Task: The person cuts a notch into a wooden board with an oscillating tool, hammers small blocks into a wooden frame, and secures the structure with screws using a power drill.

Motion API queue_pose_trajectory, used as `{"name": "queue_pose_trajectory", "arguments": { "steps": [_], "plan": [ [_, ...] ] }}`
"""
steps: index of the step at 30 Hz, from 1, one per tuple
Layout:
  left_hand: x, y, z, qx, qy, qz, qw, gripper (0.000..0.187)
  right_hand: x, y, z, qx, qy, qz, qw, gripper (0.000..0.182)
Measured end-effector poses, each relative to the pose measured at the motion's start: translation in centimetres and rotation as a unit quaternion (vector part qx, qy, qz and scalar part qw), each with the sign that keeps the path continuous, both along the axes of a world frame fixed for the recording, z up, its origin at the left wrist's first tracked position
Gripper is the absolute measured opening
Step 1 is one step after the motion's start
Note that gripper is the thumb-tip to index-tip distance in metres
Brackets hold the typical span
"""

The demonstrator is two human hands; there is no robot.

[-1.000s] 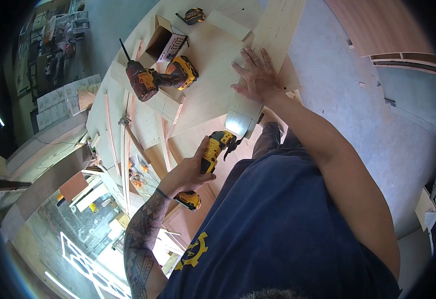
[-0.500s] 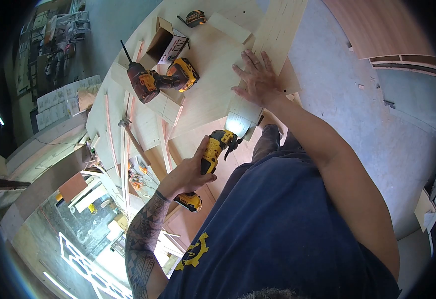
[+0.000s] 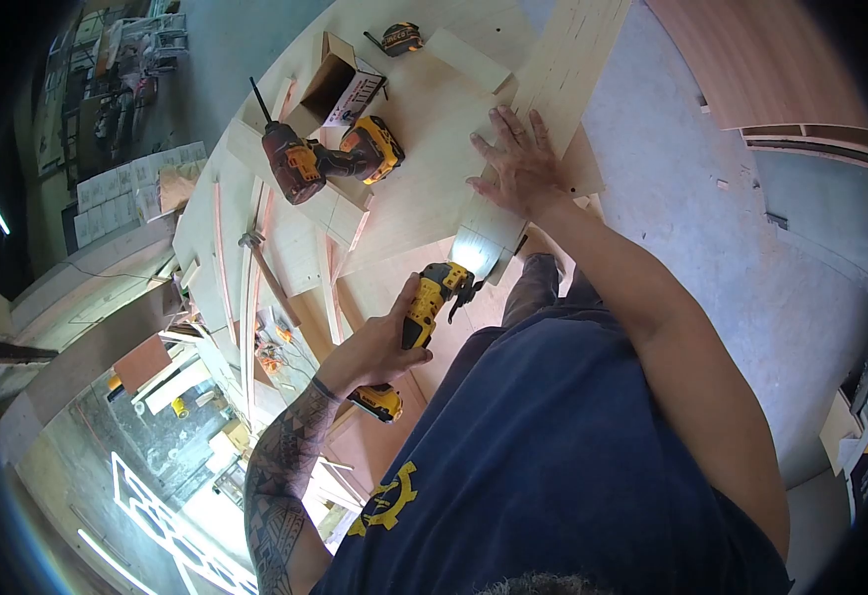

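Note:
My left hand (image 3: 379, 347) is wrapped round a yellow and black oscillating multi-tool (image 3: 430, 300), its battery end hanging below my wrist. The tool's head points at the near end of a long plywood strip (image 3: 570, 59), and its lamp throws a bright patch on the wood there. Pencil lines cross the strip close to that patch. Flat on the strip, fingers spread, lies my right hand (image 3: 525, 167), pressing beyond the lit end. The exact contact of the blade with the wood is hidden by the tool head.
On the plywood sheet (image 3: 424, 203) lie a cordless drill-driver (image 3: 300, 164), an open small box (image 3: 340, 84), a tape measure (image 3: 400, 40) and a wood offcut (image 3: 466, 59). A hammer (image 3: 270, 278) rests on the framing at left. Curved wooden panels (image 3: 751, 59) stand at the upper right.
The whole view has shifted slightly, so the bench items sit a little further right and lower. Both hands keep practically the same hold and place on tool and strip.

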State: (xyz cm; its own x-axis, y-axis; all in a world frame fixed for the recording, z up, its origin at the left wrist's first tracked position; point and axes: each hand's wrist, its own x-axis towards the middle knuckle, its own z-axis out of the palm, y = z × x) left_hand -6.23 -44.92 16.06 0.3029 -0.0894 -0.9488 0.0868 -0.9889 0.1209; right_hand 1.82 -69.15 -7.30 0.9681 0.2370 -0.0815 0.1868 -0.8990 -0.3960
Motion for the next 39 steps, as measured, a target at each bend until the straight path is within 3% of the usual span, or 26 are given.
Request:
{"name": "queue_pose_trajectory", "arguments": {
  "steps": [39],
  "plan": [
    [2.2, -0.9, 0.0, 0.011, 0.016, -0.003, 1.0, 0.121, -0.2, 0.2, -0.6, 0.043, -0.047, -0.023, 0.998, 0.072]
  ]
}}
